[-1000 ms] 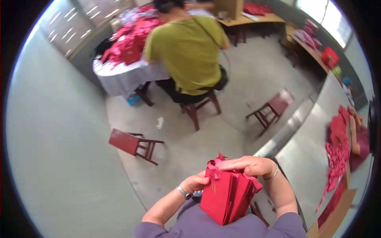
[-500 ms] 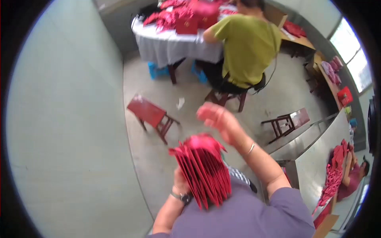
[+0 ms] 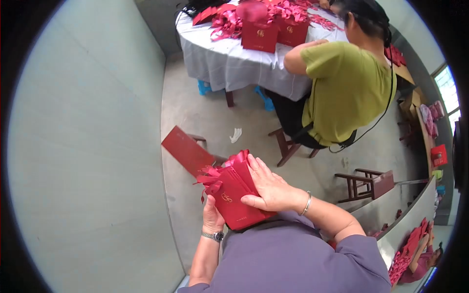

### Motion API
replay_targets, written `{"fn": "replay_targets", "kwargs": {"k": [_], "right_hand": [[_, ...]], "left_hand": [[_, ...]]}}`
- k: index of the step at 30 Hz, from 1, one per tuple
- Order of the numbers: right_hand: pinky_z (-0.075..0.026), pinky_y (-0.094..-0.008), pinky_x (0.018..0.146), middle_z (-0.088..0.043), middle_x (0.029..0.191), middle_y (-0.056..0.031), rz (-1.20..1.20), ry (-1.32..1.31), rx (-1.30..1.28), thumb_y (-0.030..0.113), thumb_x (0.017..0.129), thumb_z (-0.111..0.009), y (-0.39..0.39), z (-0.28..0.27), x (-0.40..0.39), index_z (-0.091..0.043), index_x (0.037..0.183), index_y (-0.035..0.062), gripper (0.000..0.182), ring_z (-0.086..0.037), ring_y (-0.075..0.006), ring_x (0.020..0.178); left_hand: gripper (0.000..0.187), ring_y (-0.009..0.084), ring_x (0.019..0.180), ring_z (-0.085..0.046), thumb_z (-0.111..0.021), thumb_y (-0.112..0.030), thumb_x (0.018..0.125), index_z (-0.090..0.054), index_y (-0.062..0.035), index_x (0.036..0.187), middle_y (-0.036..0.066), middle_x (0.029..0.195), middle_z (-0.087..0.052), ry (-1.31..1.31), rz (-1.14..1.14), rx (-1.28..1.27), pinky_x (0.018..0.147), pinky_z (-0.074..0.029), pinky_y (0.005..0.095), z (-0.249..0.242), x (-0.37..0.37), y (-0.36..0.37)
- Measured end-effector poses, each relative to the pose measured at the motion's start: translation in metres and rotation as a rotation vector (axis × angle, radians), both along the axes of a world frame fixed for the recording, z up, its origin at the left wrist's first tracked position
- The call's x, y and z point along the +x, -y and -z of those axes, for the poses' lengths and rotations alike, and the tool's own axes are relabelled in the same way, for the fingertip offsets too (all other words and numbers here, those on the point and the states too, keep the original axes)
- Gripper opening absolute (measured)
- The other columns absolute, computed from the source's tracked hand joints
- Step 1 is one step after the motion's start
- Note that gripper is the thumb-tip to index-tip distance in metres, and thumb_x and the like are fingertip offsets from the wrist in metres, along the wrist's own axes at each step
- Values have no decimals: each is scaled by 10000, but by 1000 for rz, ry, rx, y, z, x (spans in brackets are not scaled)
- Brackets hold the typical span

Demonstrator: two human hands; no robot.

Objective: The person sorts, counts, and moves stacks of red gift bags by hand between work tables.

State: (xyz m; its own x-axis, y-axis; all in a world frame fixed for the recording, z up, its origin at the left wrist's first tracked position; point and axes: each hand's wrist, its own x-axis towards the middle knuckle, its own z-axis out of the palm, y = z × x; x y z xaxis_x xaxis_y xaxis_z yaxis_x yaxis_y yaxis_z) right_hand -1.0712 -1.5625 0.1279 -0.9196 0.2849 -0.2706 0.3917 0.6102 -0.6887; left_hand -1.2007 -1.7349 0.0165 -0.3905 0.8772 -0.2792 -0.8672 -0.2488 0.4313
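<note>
A thick stack of red paper gift bags point(image 3: 239, 207) with gold print and ribbon handles is held before my body. My left hand point(image 3: 213, 215) is closed on its left side, thumb on the front bag; its other fingers are mostly hidden behind. My right hand point(image 3: 274, 189) rests on the upper right of the stack, fingers stretched out along the bags and thumb apart on the front. Loose red ribbons point(image 3: 212, 178) stick out at the stack's upper left.
A round table with a white cloth point(image 3: 215, 61) bears more red bags point(image 3: 260, 36) and ribbons. A person in a green shirt point(image 3: 347, 93) sits there on a stool. Red-brown stools point(image 3: 188, 151) stand on the floor. At right, another person point(image 3: 417, 266) is beside a metal counter with red goods.
My raised right hand has come down onto the stack. The bags, fanned out before, are now pressed together and turned with the printed front up. The view has shifted left.
</note>
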Motion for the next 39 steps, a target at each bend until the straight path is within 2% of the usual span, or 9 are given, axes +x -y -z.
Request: {"fn": "replay_targets", "kwargs": {"k": [4, 7, 8, 11, 14, 21, 24, 35, 39], "right_hand": [[-152, -360, 1142, -118, 1495, -282, 271, -363, -208, 211, 828, -594, -65, 28, -17, -70, 1460, -19, 852, -135, -344, 1410], [-202, -355, 1125, -218, 1487, -239, 256, -458, -320, 168, 845, -598, -110, 20, -38, -144, 1456, -13, 782, -217, -313, 1392], [-313, -349, 1069, -384, 1412, -190, 302, -503, -314, 135, 869, -589, -117, 20, -43, -284, 1426, 12, 646, -387, -269, 1304], [-475, -281, 859, -573, 1097, -90, 491, -571, -332, 64, 854, -615, -153, 19, -61, -501, 1244, 20, 409, -581, -134, 974], [-445, -212, 725, -546, 879, -1, 589, -686, -515, 20, 843, -610, -187, -3, -83, -507, 1200, 8, 371, -507, -61, 793], [-472, -262, 764, -612, 944, -90, 828, -830, -355, 16, 876, -537, -245, -2, -129, -538, 1161, -23, 288, -576, -132, 833], [-487, -357, 781, -615, 945, -183, 723, -814, 26, 1, 836, -565, -275, -14, -174, -584, 1092, -50, 262, -607, -300, 858], [-493, -358, 759, -606, 983, -204, 816, -691, 476, -16, 851, -536, -361, -75, -353, -551, 1128, -54, 280, -612, -337, 857], [-488, -324, 785, -625, 975, -175, 885, -716, 502, 12, 868, -543, -387, -88, -372, -569, 1130, -55, 272, -619, -258, 853]], "left_hand": [[612, 257, 1266, -419, -645, -275, 861, -388, -68, 1376, 76, 1377, -448, -202, -23, -129, 1070, -333, 417, -11, -11, -75], [602, 250, 1239, -446, -657, -234, 850, -396, -51, 1361, 79, 1352, -470, -107, -47, -175, 1060, -345, 403, -15, -26, -117], [607, 243, 1225, -461, -670, -239, 843, -403, -36, 1348, 81, 1329, -490, -58, -60, -175, 1056, -350, 391, -18, -30, -123], [600, 237, 1216, -473, -672, -291, 842, -427, -35, 1326, 79, 1324, -495, -122, -65, -137, 1039, -370, 390, -22, -61, -160], [632, 239, 1184, -508, -691, -350, 820, -446, -33, 1309, 83, 1290, -531, -51, 79, -86, 1021, -392, 394, -4, -95, -190], [635, 256, 1143, -545, -746, -292, 769, -475, -59, 1293, 79, 1239, -573, 186, 297, 41, 1001, -418, 406, 15, -156, -296], [642, 257, 1138, -548, -757, -274, 757, -474, -50, 1288, 84, 1232, -575, 159, 390, 73, 1004, -418, 404, -6, -201, -346], [593, 272, 1088, -582, -755, -235, 749, -502, 0, 1232, 120, 1172, -601, 248, 521, 103, 967, -453, 397, -11, -402, -442], [566, 283, 1106, -572, -743, -228, 764, -511, -16, 1235, 124, 1191, -597, 362, 517, 141, 980, -441, 433, 3, -430, -459]]}}
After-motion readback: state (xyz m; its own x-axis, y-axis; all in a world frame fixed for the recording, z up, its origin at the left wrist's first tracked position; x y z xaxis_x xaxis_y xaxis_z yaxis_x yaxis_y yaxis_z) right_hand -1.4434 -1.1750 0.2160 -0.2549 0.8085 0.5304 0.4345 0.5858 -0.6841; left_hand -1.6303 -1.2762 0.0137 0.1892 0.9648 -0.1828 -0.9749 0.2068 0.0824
